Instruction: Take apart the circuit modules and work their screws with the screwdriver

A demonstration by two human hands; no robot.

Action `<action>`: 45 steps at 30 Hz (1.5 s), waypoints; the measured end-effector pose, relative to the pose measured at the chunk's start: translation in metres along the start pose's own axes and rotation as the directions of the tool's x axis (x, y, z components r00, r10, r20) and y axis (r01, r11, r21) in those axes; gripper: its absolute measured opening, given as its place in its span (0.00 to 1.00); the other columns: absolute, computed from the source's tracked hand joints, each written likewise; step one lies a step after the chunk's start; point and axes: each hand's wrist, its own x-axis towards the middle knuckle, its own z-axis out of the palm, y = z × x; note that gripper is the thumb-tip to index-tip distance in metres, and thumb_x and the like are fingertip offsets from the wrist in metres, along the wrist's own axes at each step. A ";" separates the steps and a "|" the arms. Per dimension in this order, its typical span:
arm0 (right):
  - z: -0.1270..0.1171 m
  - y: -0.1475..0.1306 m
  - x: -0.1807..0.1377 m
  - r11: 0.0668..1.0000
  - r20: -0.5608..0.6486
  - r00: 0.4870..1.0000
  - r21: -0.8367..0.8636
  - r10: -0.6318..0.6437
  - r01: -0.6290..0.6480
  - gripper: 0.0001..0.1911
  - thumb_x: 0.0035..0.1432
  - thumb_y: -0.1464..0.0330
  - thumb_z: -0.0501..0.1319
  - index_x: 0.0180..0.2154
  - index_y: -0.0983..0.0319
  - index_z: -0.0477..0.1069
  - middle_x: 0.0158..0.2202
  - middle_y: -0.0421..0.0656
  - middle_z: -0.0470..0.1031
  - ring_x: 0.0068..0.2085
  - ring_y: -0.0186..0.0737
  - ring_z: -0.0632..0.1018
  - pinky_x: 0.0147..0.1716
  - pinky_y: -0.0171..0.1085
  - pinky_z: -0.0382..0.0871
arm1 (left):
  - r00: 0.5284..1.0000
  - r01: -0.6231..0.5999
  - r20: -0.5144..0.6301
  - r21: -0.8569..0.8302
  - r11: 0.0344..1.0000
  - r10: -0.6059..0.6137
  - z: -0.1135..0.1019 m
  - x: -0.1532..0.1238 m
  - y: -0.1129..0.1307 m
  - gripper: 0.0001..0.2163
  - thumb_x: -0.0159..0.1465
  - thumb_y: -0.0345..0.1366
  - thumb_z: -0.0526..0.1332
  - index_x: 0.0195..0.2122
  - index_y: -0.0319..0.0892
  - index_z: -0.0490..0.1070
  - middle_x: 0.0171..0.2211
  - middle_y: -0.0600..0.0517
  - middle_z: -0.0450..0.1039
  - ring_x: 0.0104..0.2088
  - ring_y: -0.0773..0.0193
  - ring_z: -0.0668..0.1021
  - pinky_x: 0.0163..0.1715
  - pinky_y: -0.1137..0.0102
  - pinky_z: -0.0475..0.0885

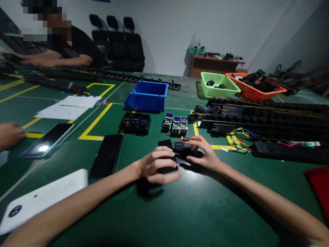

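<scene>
My left hand [160, 164] is wrapped over a black box-shaped part [167, 168] low above the green table, fingers curled across its top. Close on its right, my right hand [205, 154] bends its fingers around the end of a small black part [182, 146], the thumb lower and apart from the index finger. An orange-and-black slim piece [192, 140] shows behind the right fingers; its kind is unclear. Beyond the hands are several small green circuit boards [180, 126] with blue-topped displays. A black housing with slots [135, 123] lies to their left.
A blue bin [147, 97], a green basket [218, 85] and an orange basket [257, 91] stand further back. Long black rails [269, 120] with coloured wires lie right. Phones [107, 156] and papers [68, 106] lie left. Another person [74, 48] sits across; a hand [10, 136] shows at left.
</scene>
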 end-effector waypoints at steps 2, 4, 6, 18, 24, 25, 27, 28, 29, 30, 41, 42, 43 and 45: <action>0.005 -0.010 0.000 0.997 0.009 0.999 -0.063 -0.045 0.045 0.28 0.52 0.64 0.68 0.55 0.55 0.66 0.51 0.48 0.62 0.40 0.38 0.73 0.38 0.41 0.75 | 0.999 0.036 0.038 -0.145 0.989 -0.030 0.001 0.006 0.009 0.04 0.54 0.42 0.68 0.31 0.61 0.78 0.28 0.52 0.70 0.34 0.61 0.74 0.47 0.57 0.76; 0.011 -0.019 -0.001 0.987 0.015 0.997 -0.143 -0.076 0.078 0.33 0.52 0.62 0.68 0.58 0.54 0.63 0.53 0.50 0.62 0.50 0.47 0.71 0.44 0.45 0.74 | 0.990 0.062 0.137 -0.210 0.976 -0.034 0.004 0.012 0.018 0.05 0.55 0.42 0.67 0.32 0.62 0.78 0.28 0.52 0.71 0.33 0.61 0.75 0.46 0.57 0.77; 0.017 -0.026 -0.002 0.974 0.038 0.994 -0.200 -0.101 0.107 0.34 0.53 0.61 0.68 0.60 0.54 0.61 0.54 0.51 0.61 0.54 0.50 0.69 0.49 0.50 0.72 | 0.978 0.037 0.208 -0.233 0.972 0.012 0.009 0.015 0.024 0.08 0.56 0.40 0.66 0.35 0.64 0.77 0.28 0.52 0.73 0.33 0.60 0.76 0.46 0.57 0.78; 0.030 -0.029 -0.011 0.916 0.105 0.972 -0.327 -0.208 0.231 0.27 0.55 0.68 0.64 0.57 0.54 0.66 0.53 0.51 0.65 0.49 0.46 0.75 0.42 0.43 0.76 | 0.979 0.025 0.200 -0.303 0.953 0.038 0.027 0.007 0.024 0.05 0.50 0.44 0.69 0.29 0.61 0.77 0.28 0.53 0.72 0.35 0.60 0.77 0.49 0.56 0.76; 0.018 -0.018 -0.004 0.842 0.045 0.973 -0.495 -0.225 0.217 0.25 0.57 0.68 0.62 0.57 0.53 0.67 0.54 0.51 0.66 0.50 0.48 0.75 0.41 0.44 0.76 | 0.916 0.111 -0.376 -0.100 0.989 -0.141 0.028 0.006 0.017 0.30 0.50 0.62 0.61 0.47 0.47 0.69 0.51 0.43 0.64 0.57 0.48 0.66 0.60 0.47 0.60; 0.016 -0.016 -0.003 0.827 0.040 0.975 -0.523 -0.221 0.209 0.25 0.57 0.68 0.62 0.57 0.53 0.68 0.53 0.51 0.66 0.49 0.49 0.75 0.41 0.45 0.76 | 0.884 0.166 -0.420 -0.130 0.978 -0.205 0.027 0.009 0.018 0.29 0.56 0.58 0.58 0.53 0.46 0.65 0.54 0.42 0.61 0.58 0.49 0.65 0.60 0.49 0.60; 0.012 -0.012 -0.001 0.804 0.014 0.978 -0.567 -0.209 0.180 0.25 0.57 0.68 0.62 0.57 0.53 0.68 0.54 0.51 0.66 0.49 0.50 0.75 0.41 0.46 0.76 | 0.800 0.256 -0.488 -0.251 0.934 -0.350 0.026 0.016 0.020 0.23 0.62 0.51 0.55 0.55 0.44 0.60 0.55 0.42 0.59 0.57 0.54 0.66 0.57 0.54 0.64; 0.010 -0.010 0.000 0.796 -0.003 0.979 -0.583 -0.202 0.162 0.25 0.57 0.68 0.62 0.57 0.53 0.68 0.54 0.51 0.66 0.50 0.50 0.74 0.42 0.47 0.76 | 0.769 0.303 -0.477 -0.316 0.899 -0.427 0.025 0.019 0.020 0.21 0.64 0.49 0.54 0.55 0.44 0.59 0.55 0.43 0.59 0.56 0.55 0.66 0.56 0.56 0.65; 0.009 -0.008 0.001 0.791 -0.022 0.980 -0.594 -0.197 0.146 0.25 0.57 0.69 0.62 0.57 0.52 0.68 0.54 0.50 0.66 0.50 0.50 0.74 0.42 0.47 0.76 | 0.739 0.351 -0.446 -0.386 0.853 -0.505 0.024 0.022 0.020 0.21 0.64 0.48 0.54 0.55 0.44 0.58 0.54 0.43 0.60 0.56 0.57 0.67 0.55 0.58 0.66; 0.009 -0.006 0.001 0.789 -0.037 0.981 -0.601 -0.192 0.132 0.25 0.57 0.69 0.62 0.57 0.52 0.68 0.54 0.50 0.66 0.50 0.50 0.74 0.42 0.47 0.76 | 0.713 0.384 -0.405 -0.458 0.802 -0.573 0.024 0.025 0.019 0.20 0.64 0.47 0.54 0.54 0.44 0.58 0.53 0.44 0.62 0.55 0.58 0.68 0.53 0.60 0.67; 0.013 -0.002 -0.002 0.736 -0.061 0.978 -0.668 -0.201 0.110 0.24 0.59 0.66 0.62 0.58 0.52 0.67 0.54 0.51 0.67 0.49 0.51 0.75 0.41 0.46 0.75 | 0.706 0.523 0.164 -0.777 0.351 -0.689 0.011 0.038 0.023 0.30 0.55 0.42 0.68 0.57 0.44 0.59 0.54 0.41 0.69 0.53 0.54 0.74 0.51 0.58 0.71; 0.013 -0.002 -0.002 0.741 -0.063 0.977 -0.662 -0.205 0.113 0.24 0.59 0.66 0.62 0.57 0.52 0.67 0.54 0.51 0.66 0.49 0.51 0.74 0.41 0.46 0.76 | 0.703 0.528 0.213 -0.795 0.297 -0.679 0.010 0.038 0.024 0.31 0.56 0.41 0.68 0.58 0.44 0.58 0.52 0.41 0.71 0.51 0.54 0.76 0.51 0.57 0.70; 0.013 -0.002 -0.002 0.750 -0.066 0.976 -0.651 -0.209 0.117 0.24 0.59 0.66 0.62 0.57 0.52 0.67 0.54 0.51 0.66 0.49 0.51 0.74 0.41 0.47 0.76 | 0.703 0.527 0.250 -0.811 0.253 -0.666 0.010 0.038 0.024 0.31 0.56 0.40 0.68 0.59 0.44 0.57 0.51 0.41 0.72 0.48 0.55 0.78 0.51 0.57 0.71; 0.013 -0.003 0.000 0.781 -0.082 0.974 -0.614 -0.210 0.117 0.24 0.58 0.67 0.62 0.57 0.52 0.67 0.54 0.51 0.65 0.51 0.52 0.73 0.43 0.48 0.75 | 0.717 0.506 0.269 -0.835 0.215 -0.643 0.012 0.037 0.024 0.33 0.56 0.39 0.68 0.60 0.45 0.55 0.50 0.42 0.73 0.46 0.56 0.79 0.49 0.58 0.72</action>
